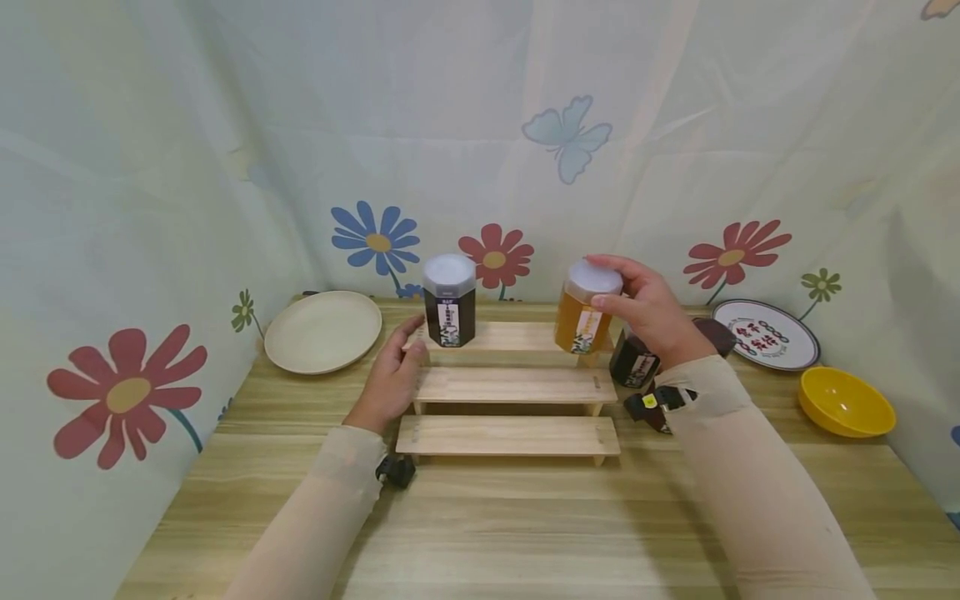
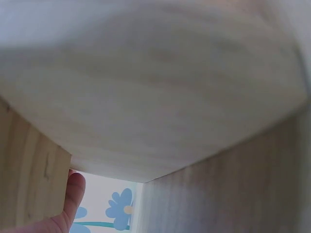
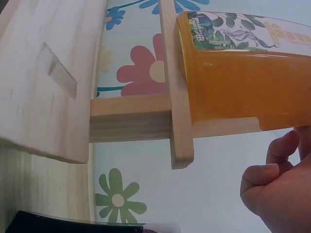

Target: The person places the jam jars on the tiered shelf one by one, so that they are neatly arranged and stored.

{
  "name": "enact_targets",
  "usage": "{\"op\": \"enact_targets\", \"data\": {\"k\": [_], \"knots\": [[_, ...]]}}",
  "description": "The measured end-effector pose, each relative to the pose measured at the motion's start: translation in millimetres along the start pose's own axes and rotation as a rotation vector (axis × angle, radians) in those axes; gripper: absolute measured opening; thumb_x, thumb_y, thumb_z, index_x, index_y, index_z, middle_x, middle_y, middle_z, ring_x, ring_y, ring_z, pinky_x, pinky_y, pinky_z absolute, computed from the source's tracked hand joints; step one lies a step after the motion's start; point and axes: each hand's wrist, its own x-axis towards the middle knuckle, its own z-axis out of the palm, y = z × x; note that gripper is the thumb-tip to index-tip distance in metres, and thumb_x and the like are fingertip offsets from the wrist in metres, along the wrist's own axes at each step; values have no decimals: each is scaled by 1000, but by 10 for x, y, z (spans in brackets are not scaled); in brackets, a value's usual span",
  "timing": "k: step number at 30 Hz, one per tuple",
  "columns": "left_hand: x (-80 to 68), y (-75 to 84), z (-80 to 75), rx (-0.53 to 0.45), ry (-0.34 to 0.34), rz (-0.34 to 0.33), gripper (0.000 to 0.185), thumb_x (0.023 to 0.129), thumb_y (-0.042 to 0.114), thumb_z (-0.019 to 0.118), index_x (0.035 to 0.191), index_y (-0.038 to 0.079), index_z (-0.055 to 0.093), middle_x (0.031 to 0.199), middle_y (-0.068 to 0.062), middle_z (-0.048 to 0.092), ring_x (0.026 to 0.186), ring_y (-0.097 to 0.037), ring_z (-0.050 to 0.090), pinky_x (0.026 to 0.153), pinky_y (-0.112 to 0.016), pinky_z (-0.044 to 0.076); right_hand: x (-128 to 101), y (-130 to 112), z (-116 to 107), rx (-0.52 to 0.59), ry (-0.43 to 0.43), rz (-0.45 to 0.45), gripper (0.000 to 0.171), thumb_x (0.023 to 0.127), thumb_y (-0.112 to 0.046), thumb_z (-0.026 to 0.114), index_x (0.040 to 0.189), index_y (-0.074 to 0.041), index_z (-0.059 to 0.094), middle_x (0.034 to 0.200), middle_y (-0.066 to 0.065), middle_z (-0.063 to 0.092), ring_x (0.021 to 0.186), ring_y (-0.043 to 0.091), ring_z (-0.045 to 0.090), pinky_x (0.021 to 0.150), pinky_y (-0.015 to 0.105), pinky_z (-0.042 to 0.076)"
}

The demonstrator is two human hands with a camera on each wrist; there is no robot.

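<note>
A three-tier wooden stand (image 1: 506, 435) is on the table between my hands. My left hand (image 1: 390, 375) grips the left end of its top tier, thumb in front; in the left wrist view a finger (image 2: 74, 194) shows past the edge of a board. Beside that hand, a dark hexagonal jar (image 1: 450, 304) with a white lid stands upright at the left of the top tier. My right hand (image 1: 648, 304) holds an amber jar (image 1: 573, 325) by its white lid, over the right end of this tier. In the right wrist view the amber jar (image 3: 243, 87) has its base right at the board.
Partly hidden by my right forearm, dark jars (image 1: 633, 364) lie right of the stand. A cream plate (image 1: 322, 332) is at the back left. A white plate (image 1: 765, 333) with red writing and a yellow bowl (image 1: 847, 404) are at the right. A flowered curtain (image 1: 450, 167) hangs behind.
</note>
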Motion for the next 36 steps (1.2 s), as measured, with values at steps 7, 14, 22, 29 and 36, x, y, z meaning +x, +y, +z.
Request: {"op": "enact_targets", "data": {"k": [7,14,22,29,36], "knots": [[-1,-1,-3,-4,2,-3,51,115,32,42,164,18,37,168,-9,37,125,-35,56,106,-52,42,42,30,20,-8,-15,-13,52,101,0,64,151,-13,57,137,2,55,116,24,52,94,23,52],[2,5,-6,-14,-5,-13,51,115,33,42,164,20,37,167,-9,38,119,-37,57,101,-50,43,69,25,60,19,-26,3,52,101,-1,64,150,-15,58,139,3,53,118,25,50,96,23,51],[9,30,6,-14,-5,-39,52,116,27,40,166,15,34,169,-12,35,120,-39,55,102,-50,41,100,27,75,9,-33,21,51,102,-3,64,150,-17,58,142,4,52,121,26,49,98,24,50],[-50,264,2,-22,-18,-58,51,116,19,39,165,6,33,168,-19,34,118,-49,53,99,-48,41,123,44,67,20,-44,20,51,103,-3,63,152,-18,57,143,5,52,122,26,49,99,25,49],[-97,365,-7,-40,-16,-43,50,115,17,41,164,6,34,167,-19,36,120,-50,54,101,-48,41,153,56,85,48,-57,13,51,103,-1,62,152,-17,57,142,5,53,121,26,50,99,25,50]]}}
